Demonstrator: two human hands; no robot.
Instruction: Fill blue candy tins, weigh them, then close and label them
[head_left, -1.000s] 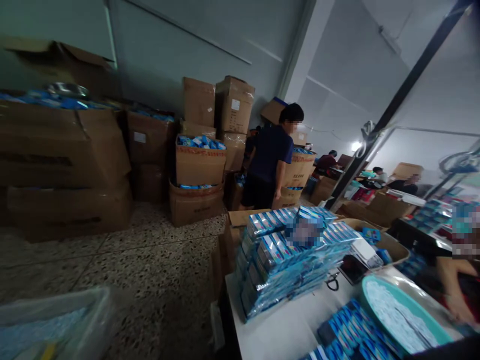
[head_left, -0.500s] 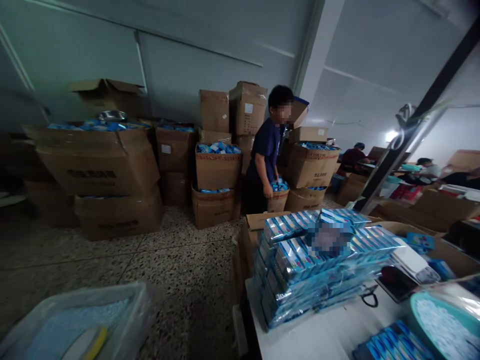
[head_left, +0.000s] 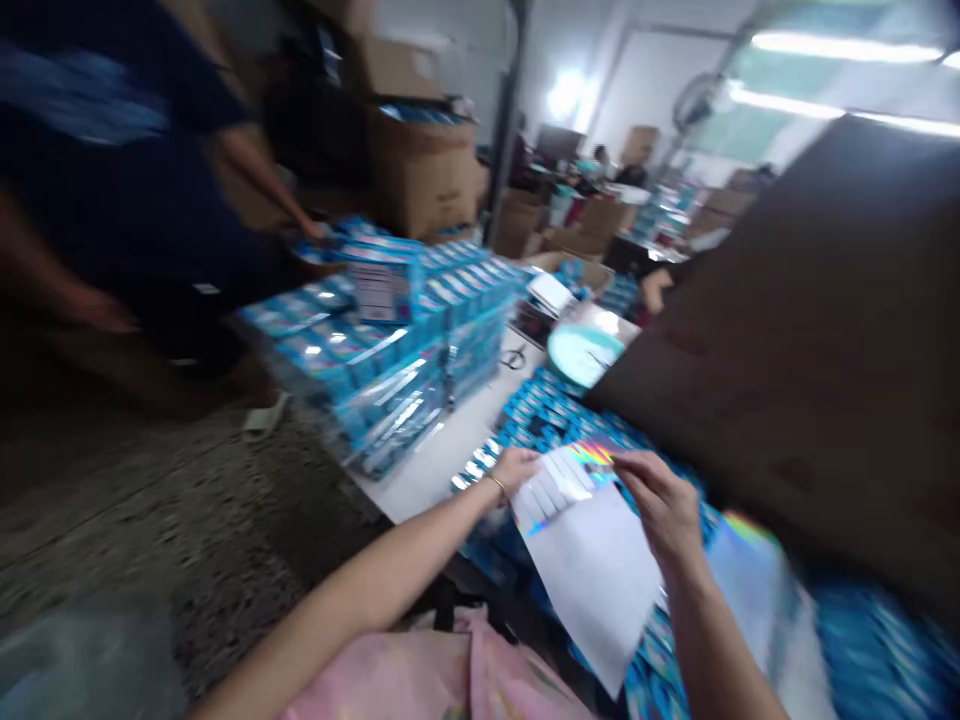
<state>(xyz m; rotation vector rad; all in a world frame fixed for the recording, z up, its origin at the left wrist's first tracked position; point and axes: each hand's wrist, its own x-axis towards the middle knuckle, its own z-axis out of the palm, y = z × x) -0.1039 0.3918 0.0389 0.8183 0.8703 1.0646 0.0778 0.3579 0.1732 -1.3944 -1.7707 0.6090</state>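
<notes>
A white sticker sheet (head_left: pixel 592 570) with a row of shiny, rainbow-glinting rectangles along its upper part hangs tilted in front of me. My left hand (head_left: pixel 516 470), a thin bangle at its wrist, is closed on the sheet's upper left edge. At the upper right, my right hand (head_left: pixel 664 500) pinches the sheet's shiny edge; blur hides whether a single sticker is between those fingertips. Beneath and beyond the sheet lie many small blue boxes (head_left: pixel 544 405) on the white table (head_left: pixel 457 450).
Wrapped stacks of blue boxes (head_left: pixel 397 370) stand on the table at left. A turquoise bowl (head_left: pixel 581 352) and scissors (head_left: pixel 513 358) lie farther back. A big dark cardboard panel (head_left: pixel 795 340) slants over the right side. A co-worker (head_left: pixel 127 180) stands at left by filled cartons (head_left: pixel 427 170).
My view has swung right and down to the table. Both my hands and the sticker sheet have come into view. The co-worker appears much nearer, at the left.
</notes>
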